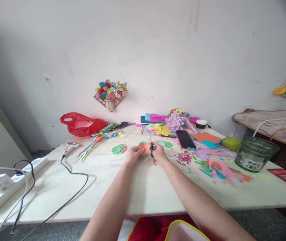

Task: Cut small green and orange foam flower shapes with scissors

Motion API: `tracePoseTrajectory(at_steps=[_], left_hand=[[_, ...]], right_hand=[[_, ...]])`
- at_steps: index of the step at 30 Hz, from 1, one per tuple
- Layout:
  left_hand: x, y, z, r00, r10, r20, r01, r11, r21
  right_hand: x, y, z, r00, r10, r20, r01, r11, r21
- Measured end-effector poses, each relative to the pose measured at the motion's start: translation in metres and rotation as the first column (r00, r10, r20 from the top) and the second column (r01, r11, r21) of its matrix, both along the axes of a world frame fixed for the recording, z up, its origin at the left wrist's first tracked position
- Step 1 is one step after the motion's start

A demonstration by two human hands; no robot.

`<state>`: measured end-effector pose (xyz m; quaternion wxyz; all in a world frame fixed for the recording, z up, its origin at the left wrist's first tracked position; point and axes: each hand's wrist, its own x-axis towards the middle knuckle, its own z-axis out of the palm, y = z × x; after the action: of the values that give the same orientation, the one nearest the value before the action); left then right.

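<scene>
My left hand (135,155) pinches a round piece of orange and green craft paper (143,146) over the middle of the table. Close beside it, my right hand (158,152) is closed around dark-handled scissors (151,150), whose blades point away from me at the paper's right edge. Small orange scraps (154,162) lie just below the scissors. Left of my hands rests a small stack of green and orange scalloped paper shapes (119,149). Behind my right hand are round green and pale blue paper pieces (166,144).
A phone (185,139), coloured paper scraps (218,169) and a green glass jar (256,154) occupy the right side. Leftward are a red plastic bag (82,124), paper strips (90,149), a corded glue gun (70,149) and a power strip (36,164). Paper sheets and a lilac flower (175,122) lie behind.
</scene>
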<state>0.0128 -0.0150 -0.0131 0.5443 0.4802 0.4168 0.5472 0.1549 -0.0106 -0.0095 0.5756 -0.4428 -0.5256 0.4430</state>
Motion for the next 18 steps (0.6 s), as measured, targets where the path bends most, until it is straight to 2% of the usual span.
tracePoseTrajectory(at_steps=[6, 10, 14, 18], left_hand=[[0.0011, -0.0002, 0.0008, 0.999, 0.047, -0.021, -0.047, 0.999, -0.022], [0.0001, -0.0011, 0.0041, 0.996, 0.083, 0.018, -0.083, 0.997, 0.003], [-0.0026, -0.0006, 0.0058, 0.991, 0.104, 0.086, -0.106, 0.994, 0.018], [-0.0059, 0.0019, 0.0031, 0.985, 0.113, 0.127, -0.115, 0.993, 0.015]], right_hand=[[-0.0007, 0.0029, -0.0037, 0.998, -0.025, 0.060, 0.023, 1.000, 0.018], [0.0000, 0.0057, -0.0072, 0.996, -0.049, 0.080, 0.047, 0.999, 0.023], [0.0021, 0.0083, -0.0092, 0.995, -0.059, 0.085, 0.061, 0.998, -0.013], [0.0029, 0.0069, -0.0067, 0.999, -0.014, 0.044, 0.018, 0.997, -0.078]])
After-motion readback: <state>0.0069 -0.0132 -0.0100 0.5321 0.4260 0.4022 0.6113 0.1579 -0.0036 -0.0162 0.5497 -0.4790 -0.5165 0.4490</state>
